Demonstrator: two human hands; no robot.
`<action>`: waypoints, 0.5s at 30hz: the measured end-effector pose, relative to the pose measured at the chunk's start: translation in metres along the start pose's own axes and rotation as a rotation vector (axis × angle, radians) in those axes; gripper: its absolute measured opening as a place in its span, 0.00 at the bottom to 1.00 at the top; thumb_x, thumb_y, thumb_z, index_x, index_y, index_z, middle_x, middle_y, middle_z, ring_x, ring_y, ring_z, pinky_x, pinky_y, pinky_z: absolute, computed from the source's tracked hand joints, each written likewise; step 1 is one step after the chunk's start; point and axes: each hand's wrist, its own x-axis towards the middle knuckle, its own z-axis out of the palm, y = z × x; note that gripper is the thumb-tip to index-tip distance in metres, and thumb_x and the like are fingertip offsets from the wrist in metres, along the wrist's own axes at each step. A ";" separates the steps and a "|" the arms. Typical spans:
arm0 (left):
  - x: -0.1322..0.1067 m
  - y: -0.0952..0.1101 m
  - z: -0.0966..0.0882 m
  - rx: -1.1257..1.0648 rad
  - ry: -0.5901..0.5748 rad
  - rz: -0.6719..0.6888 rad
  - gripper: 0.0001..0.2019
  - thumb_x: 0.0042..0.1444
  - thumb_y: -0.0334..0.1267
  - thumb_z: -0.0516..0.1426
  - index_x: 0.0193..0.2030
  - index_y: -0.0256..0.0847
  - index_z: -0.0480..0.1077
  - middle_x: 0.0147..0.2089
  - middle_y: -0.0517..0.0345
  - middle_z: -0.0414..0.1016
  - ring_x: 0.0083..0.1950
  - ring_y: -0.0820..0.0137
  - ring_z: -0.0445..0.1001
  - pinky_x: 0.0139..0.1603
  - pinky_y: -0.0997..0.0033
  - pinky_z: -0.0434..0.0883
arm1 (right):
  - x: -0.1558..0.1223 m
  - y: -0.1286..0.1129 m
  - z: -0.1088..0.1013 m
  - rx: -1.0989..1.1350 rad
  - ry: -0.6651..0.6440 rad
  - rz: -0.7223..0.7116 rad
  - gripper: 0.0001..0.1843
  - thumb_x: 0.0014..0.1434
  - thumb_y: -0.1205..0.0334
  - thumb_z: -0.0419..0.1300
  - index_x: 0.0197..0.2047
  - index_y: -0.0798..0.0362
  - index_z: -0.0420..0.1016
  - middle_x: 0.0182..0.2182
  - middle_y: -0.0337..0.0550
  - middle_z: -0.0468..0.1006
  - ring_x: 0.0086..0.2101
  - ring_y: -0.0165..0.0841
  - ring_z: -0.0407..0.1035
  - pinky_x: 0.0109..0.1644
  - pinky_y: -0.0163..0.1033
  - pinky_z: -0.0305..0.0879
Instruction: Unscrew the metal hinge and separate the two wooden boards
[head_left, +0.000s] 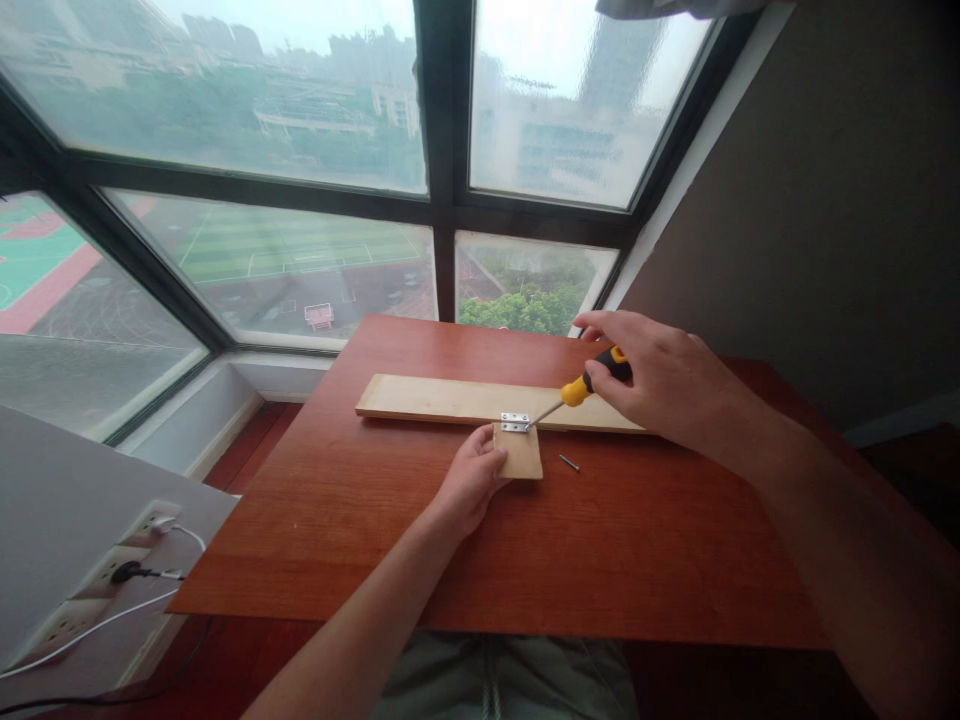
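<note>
Desk [300,540] by windows [300,255]; long board [427,397] lies across it. Left hand [474,478]: fingers grip small board [523,460] at left side, presumably steadying it. Hinge [515,422] at its far end. Right hand [667,378]: fingers hold screwdriver [576,391], slanted to hinge's right end, tilt likely keeping hand clear. Metal fastener [569,463] lies loose nearby.

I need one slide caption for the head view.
Right grip holds a screwdriver at the metal hinge; left grip holds the small board.
</note>
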 end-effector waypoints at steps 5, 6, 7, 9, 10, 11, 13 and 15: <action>0.000 0.000 0.000 -0.001 -0.003 0.005 0.18 0.53 0.23 0.57 0.50 0.37 0.68 0.48 0.47 0.78 0.41 0.67 0.78 0.36 0.73 0.76 | -0.002 -0.001 -0.003 0.204 -0.025 -0.095 0.27 0.56 0.63 0.59 0.60 0.50 0.65 0.56 0.48 0.74 0.48 0.39 0.73 0.49 0.41 0.70; 0.000 0.000 0.000 -0.002 -0.005 0.007 0.18 0.52 0.23 0.57 0.50 0.38 0.69 0.48 0.47 0.78 0.42 0.67 0.78 0.36 0.73 0.76 | -0.002 -0.002 -0.002 0.178 -0.013 -0.079 0.26 0.58 0.60 0.59 0.60 0.50 0.65 0.55 0.48 0.75 0.47 0.40 0.74 0.48 0.42 0.70; -0.001 0.000 0.000 -0.002 -0.008 0.009 0.18 0.52 0.23 0.57 0.50 0.38 0.69 0.49 0.47 0.78 0.42 0.66 0.78 0.37 0.73 0.76 | -0.002 -0.003 -0.002 0.128 0.004 -0.048 0.25 0.59 0.57 0.58 0.60 0.50 0.65 0.53 0.50 0.76 0.45 0.41 0.74 0.47 0.44 0.71; 0.000 0.000 0.000 -0.001 -0.011 0.012 0.18 0.52 0.24 0.58 0.50 0.38 0.69 0.49 0.47 0.78 0.43 0.65 0.79 0.37 0.72 0.76 | -0.001 -0.005 0.000 -0.023 0.019 0.041 0.26 0.62 0.50 0.55 0.61 0.51 0.65 0.47 0.51 0.79 0.39 0.43 0.76 0.40 0.46 0.70; 0.000 0.000 -0.001 0.000 -0.010 0.014 0.18 0.52 0.24 0.58 0.50 0.38 0.69 0.49 0.47 0.78 0.43 0.65 0.79 0.37 0.72 0.76 | 0.000 -0.005 0.001 -0.103 0.016 0.087 0.27 0.63 0.48 0.53 0.62 0.51 0.64 0.43 0.51 0.81 0.36 0.44 0.76 0.37 0.46 0.69; 0.000 0.000 -0.001 -0.001 -0.008 0.015 0.18 0.52 0.24 0.58 0.50 0.38 0.69 0.49 0.47 0.78 0.44 0.65 0.78 0.37 0.72 0.76 | 0.000 -0.005 0.001 -0.174 0.006 0.127 0.28 0.64 0.47 0.52 0.62 0.51 0.64 0.39 0.50 0.81 0.33 0.45 0.76 0.34 0.46 0.67; 0.000 -0.001 -0.001 -0.002 -0.006 0.015 0.18 0.51 0.24 0.59 0.50 0.38 0.69 0.49 0.47 0.78 0.44 0.65 0.78 0.36 0.73 0.76 | 0.002 -0.004 0.002 -0.261 -0.015 0.177 0.29 0.63 0.48 0.52 0.63 0.52 0.64 0.33 0.49 0.81 0.30 0.46 0.75 0.32 0.45 0.65; 0.000 -0.001 -0.002 -0.004 -0.009 0.012 0.19 0.51 0.25 0.60 0.50 0.38 0.69 0.49 0.46 0.78 0.44 0.65 0.78 0.36 0.73 0.76 | 0.002 -0.002 0.002 -0.264 -0.023 0.186 0.28 0.62 0.50 0.53 0.63 0.53 0.64 0.31 0.48 0.81 0.30 0.45 0.75 0.31 0.43 0.64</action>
